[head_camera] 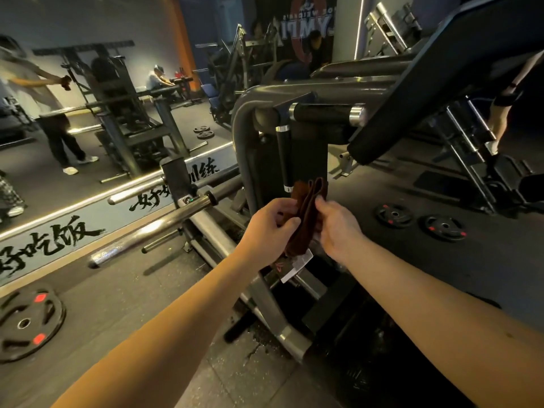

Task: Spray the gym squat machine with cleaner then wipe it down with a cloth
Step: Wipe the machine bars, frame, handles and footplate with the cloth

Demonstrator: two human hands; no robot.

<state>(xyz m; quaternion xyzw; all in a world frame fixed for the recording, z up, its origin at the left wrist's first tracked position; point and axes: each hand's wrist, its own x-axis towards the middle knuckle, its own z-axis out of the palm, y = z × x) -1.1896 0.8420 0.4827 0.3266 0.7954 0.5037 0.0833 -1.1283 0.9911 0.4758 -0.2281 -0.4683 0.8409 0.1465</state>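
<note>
Brown cloth (306, 213) is pinched between the left hand (269, 228) and right hand (340, 226), fingers (290, 224) clamped on its folds, close to the black handle (284, 157) of the squat machine (245, 122). A flat, firm pad should be folded before the handle is wiped downward.

The cloth (306, 213) hangs between both hands, before the squat machine (294, 136).

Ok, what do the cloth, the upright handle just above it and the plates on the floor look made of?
The cloth: soft brown fabric, perhaps terry or microfibre; it folds limply and carries a white label. The handle: matt black grip, likely rubber or foam, with shiny metal end collars. The plates: matt black, seemingly rubber-coated, with red marks.
</note>
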